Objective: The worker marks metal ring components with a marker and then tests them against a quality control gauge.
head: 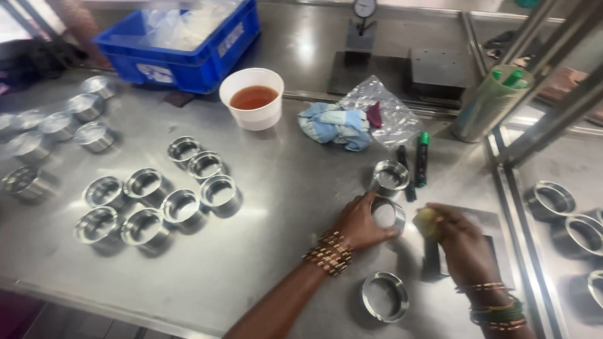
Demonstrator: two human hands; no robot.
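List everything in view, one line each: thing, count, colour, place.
metal table: one, steel grey, under everything
metal rings: about two dozen, silver, mostly left, some at right edge
held ring: one, silver, in left hand
blue crate: one, top left
white cup: one, holds brownish liquid, centre top
cloth: one, pale blue, right of cup
plastic bag: one, clear, behind cloth
markers: two, one green-capped, one black, centre right
green roll: one, top right
dial gauge: one, on dark stand, top
left hand: fingers around held ring
right hand: holding yellow pad
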